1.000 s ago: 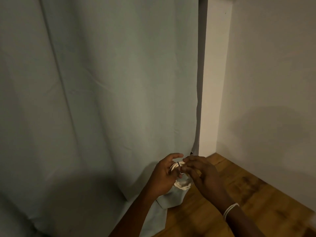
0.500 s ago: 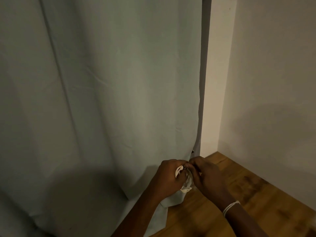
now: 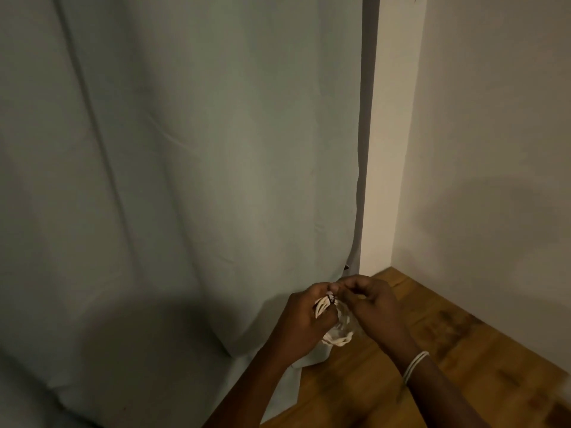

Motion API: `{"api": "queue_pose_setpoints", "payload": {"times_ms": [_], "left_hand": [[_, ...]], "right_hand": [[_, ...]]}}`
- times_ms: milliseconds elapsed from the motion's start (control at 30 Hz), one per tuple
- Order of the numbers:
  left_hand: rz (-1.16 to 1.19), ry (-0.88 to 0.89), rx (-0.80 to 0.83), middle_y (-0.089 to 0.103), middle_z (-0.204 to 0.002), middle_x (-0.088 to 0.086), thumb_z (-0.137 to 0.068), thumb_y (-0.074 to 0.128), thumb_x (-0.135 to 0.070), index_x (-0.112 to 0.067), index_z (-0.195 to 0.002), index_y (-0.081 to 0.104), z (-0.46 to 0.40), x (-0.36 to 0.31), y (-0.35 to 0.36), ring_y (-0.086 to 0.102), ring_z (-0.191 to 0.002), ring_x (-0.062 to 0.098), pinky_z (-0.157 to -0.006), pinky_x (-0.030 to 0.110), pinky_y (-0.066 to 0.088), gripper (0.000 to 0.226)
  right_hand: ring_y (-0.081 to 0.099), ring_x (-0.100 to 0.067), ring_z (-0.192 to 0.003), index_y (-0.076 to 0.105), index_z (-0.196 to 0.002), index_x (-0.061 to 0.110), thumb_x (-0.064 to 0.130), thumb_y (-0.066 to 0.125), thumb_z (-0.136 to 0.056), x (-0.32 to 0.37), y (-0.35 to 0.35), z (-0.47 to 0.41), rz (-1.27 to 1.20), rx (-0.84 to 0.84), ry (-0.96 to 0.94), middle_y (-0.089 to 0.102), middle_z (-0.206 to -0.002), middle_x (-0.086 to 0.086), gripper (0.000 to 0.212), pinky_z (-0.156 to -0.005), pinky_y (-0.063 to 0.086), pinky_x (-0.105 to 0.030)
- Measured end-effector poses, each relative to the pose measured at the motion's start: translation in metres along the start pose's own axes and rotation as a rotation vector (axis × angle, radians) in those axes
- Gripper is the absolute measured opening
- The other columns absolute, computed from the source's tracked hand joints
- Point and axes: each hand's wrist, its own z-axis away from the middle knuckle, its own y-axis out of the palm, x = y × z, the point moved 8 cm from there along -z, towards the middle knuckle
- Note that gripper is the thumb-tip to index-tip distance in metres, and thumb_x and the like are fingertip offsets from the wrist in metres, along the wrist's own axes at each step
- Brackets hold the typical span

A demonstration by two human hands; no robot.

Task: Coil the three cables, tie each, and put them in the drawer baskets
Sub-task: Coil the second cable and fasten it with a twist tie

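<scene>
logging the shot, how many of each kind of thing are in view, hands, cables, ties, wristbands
hands: 2, left hand and right hand
coiled white cable: 1
dark tie at the top of the coil: 1
white wristband on the right wrist: 1
total: 5

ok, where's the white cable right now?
Low centre-right of the head view: the coiled white cable is held between the left hand and right hand, in front of the curtain's lower edge, above the wood surface.

L hand point(image 3: 304, 316) grip curled, R hand point(image 3: 375, 307) fingertips pinching, hands touching
</scene>
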Motion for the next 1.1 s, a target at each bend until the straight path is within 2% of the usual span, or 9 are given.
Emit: {"api": "queue_pose_setpoints", "payload": {"times_ms": [67,200,367,600,667,767,833,933,1100], "left_hand": [[0.047,-0.02,0.004,0.066,-0.085,-0.011,-0.082,0.068,-0.022,-0.029,-0.128,0.044,0.0,0.002,0.002,0.066,-0.08,0.009,-0.068,0.015,0.05,0.052],[0.045,0.025,0.036,0.065,-0.09,-0.002,-0.084,0.069,-0.02,-0.019,-0.118,0.045,-0.001,-0.001,0.0,0.065,-0.075,0.01,-0.065,0.02,0.049,0.041],[0.126,0.04,0.028,0.071,-0.087,-0.009,-0.087,0.067,-0.012,-0.025,-0.115,0.049,0.007,-0.009,0.01,0.07,-0.083,0.011,-0.075,0.028,0.057,0.035],[0.176,0.067,-0.046,0.071,-0.105,-0.005,-0.09,0.063,-0.01,-0.02,-0.11,0.065,0.019,-0.009,0.029,0.068,-0.102,0.014,-0.09,0.037,0.057,0.023],[0.212,0.068,-0.028,0.071,-0.106,-0.01,-0.09,0.061,-0.013,-0.019,-0.11,0.067,0.022,-0.011,0.039,0.067,-0.103,0.012,-0.09,0.032,0.056,0.022],[0.275,0.029,-0.017,0.069,-0.103,-0.021,-0.087,0.062,-0.024,-0.023,-0.108,0.065,0.029,-0.014,0.055,0.067,-0.098,0.003,-0.082,0.017,0.053,0.022],[0.3,0.026,0.014,0.068,-0.099,-0.024,-0.087,0.065,-0.02,-0.021,-0.106,0.063,0.034,-0.014,0.07,0.066,-0.095,0.001,-0.077,0.012,0.05,0.02],[0.266,0.028,0.087,0.069,-0.092,-0.015,-0.089,0.065,-0.009,-0.023,-0.101,0.063,0.042,-0.018,0.104,0.066,-0.088,0.0,-0.07,0.012,0.05,0.018],[0.218,-0.016,0.167,0.066,-0.09,-0.005,-0.089,0.067,-0.02,-0.016,-0.098,0.059,0.051,-0.04,0.177,0.062,-0.079,0.002,-0.058,0.009,0.045,0.013]], "right_hand": [[0.072,-0.017,-0.072,0.079,-0.084,0.014,0.031,0.07,-0.084,-0.002,0.002,0.002,-0.075,0.037,0.077,0.076,-0.077,-0.001,0.019,-0.07,0.061,-0.031],[0.073,-0.026,-0.076,0.077,-0.087,0.01,0.034,0.067,-0.081,-0.006,0.002,0.009,-0.191,0.021,0.155,0.077,-0.079,-0.008,0.026,-0.075,0.061,-0.042],[0.073,-0.02,-0.079,0.071,-0.101,0.012,0.013,0.064,-0.093,-0.008,-0.001,0.028,-0.194,-0.123,0.139,0.076,-0.086,-0.005,0.01,-0.069,0.061,-0.032],[0.068,0.0,-0.069,0.072,-0.091,0.019,0.014,0.052,-0.099,-0.003,-0.01,0.055,-0.05,-0.076,0.159,0.074,-0.076,0.014,0.022,-0.061,0.051,-0.013],[0.068,0.002,-0.071,0.072,-0.095,0.017,0.014,0.049,-0.101,-0.005,-0.016,0.065,-0.05,-0.057,0.211,0.074,-0.076,0.017,0.024,-0.063,0.05,-0.012],[0.071,-0.01,-0.085,0.074,-0.101,0.017,0.021,0.047,-0.103,-0.018,-0.033,0.083,-0.111,-0.048,0.37,0.076,-0.091,0.004,0.027,-0.073,0.053,-0.022],[0.066,-0.014,-0.075,0.072,-0.095,0.015,0.014,0.044,-0.103,-0.022,-0.045,0.099,-0.117,0.007,0.422,0.071,-0.084,-0.003,0.029,-0.066,0.05,-0.024],[0.057,-0.014,-0.063,0.068,-0.079,0.015,0.001,0.047,-0.098,-0.021,-0.073,0.128,0.016,0.011,0.467,0.061,-0.071,-0.007,0.032,-0.061,0.046,-0.026],[0.062,-0.022,-0.077,0.067,-0.096,0.001,0.004,0.056,-0.093,-0.027,-0.145,0.182,0.137,-0.187,0.576,0.068,-0.082,-0.015,0.012,-0.069,0.048,-0.033]]}}
